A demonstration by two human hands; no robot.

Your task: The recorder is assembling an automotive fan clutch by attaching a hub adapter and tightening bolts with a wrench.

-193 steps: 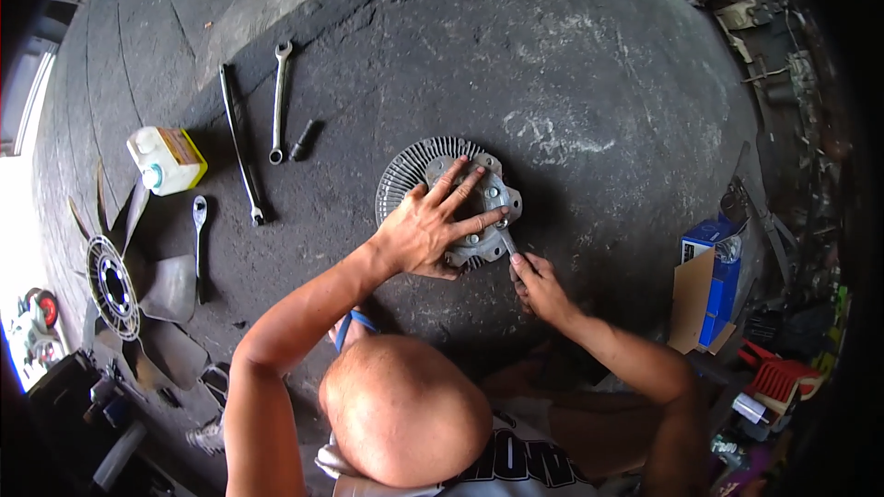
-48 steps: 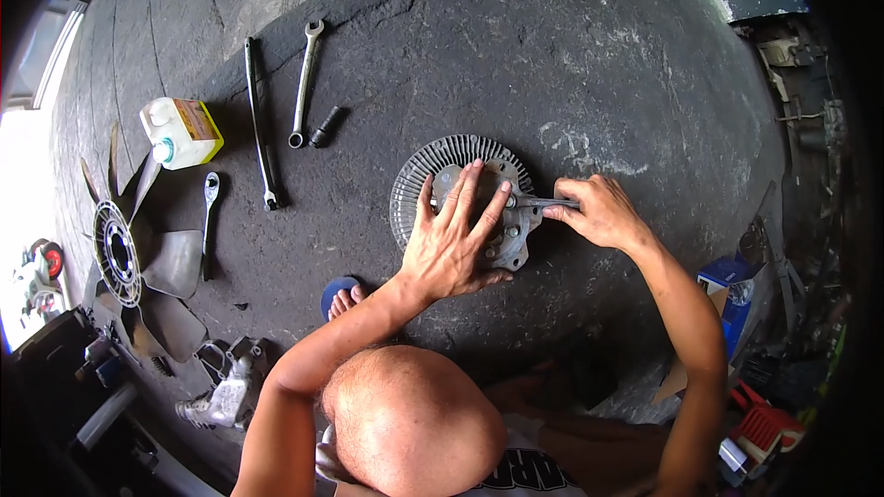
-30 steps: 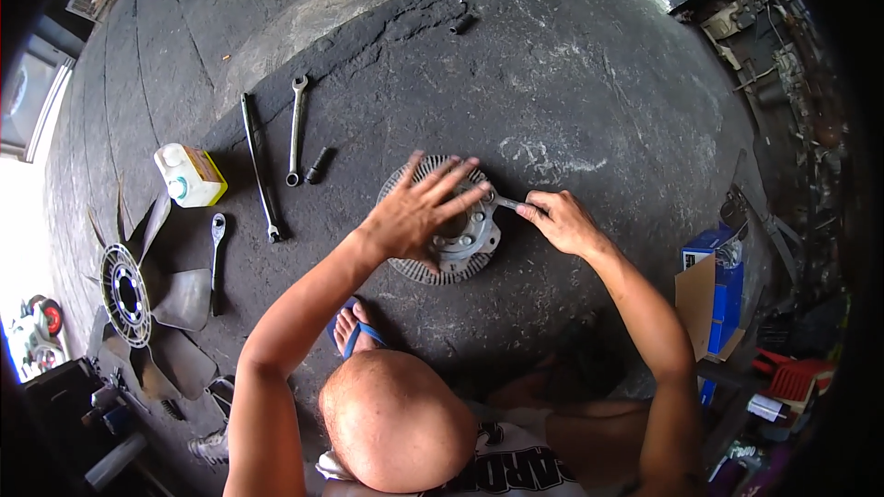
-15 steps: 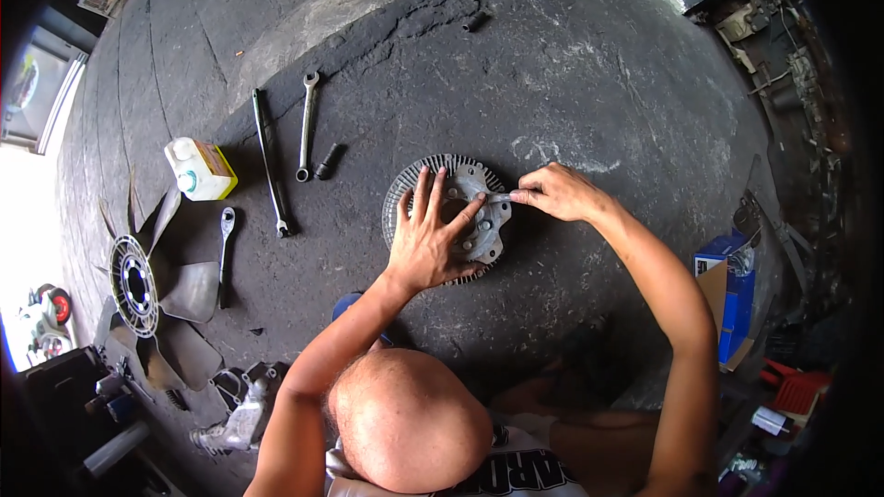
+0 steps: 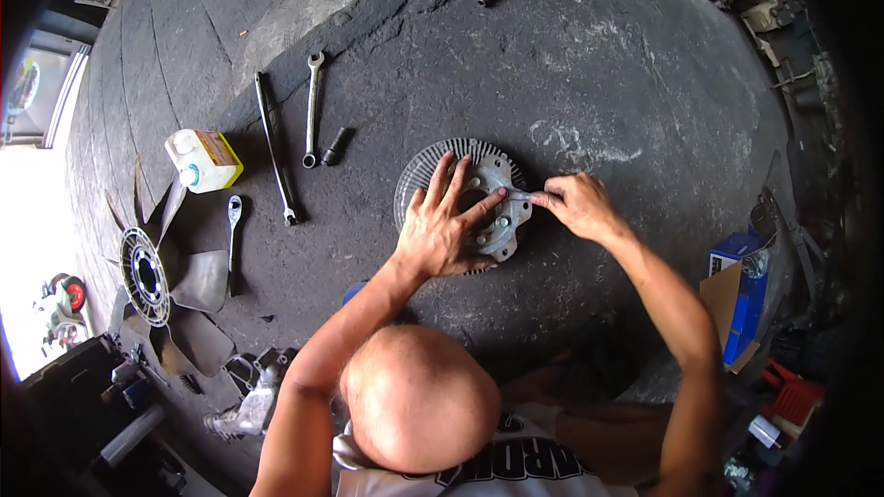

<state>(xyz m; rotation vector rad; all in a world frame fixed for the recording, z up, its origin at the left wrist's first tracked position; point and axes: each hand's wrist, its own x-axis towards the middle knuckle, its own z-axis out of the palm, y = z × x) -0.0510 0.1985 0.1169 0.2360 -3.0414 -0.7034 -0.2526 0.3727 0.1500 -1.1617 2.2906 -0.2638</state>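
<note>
A round fan clutch with a finned rim (image 5: 416,166) lies on the dark floor in front of me. On its upper face sits a lobed metal flange (image 5: 506,244) with bolts and holes. My left hand (image 5: 437,228) rests spread across the fins and flange, its index fingertip at the head of a small wrench (image 5: 521,196). The fingers of my right hand (image 5: 585,207) are closed round the wrench's outer end, right of the flange. The wrench's head is partly hidden under my left fingertip.
Left of the clutch lie a long breaker bar (image 5: 273,152), a combination wrench (image 5: 312,110), a dark socket piece (image 5: 335,146), a ratchet (image 5: 233,235) and a white-yellow jug (image 5: 204,162). A bladed fan (image 5: 200,283) is far left. A blue box (image 5: 747,313) stands right.
My right hand has shifted slightly toward me with the wrench, relative to the clutch. My left hand stays on the clutch. The whole view has moved a little.
</note>
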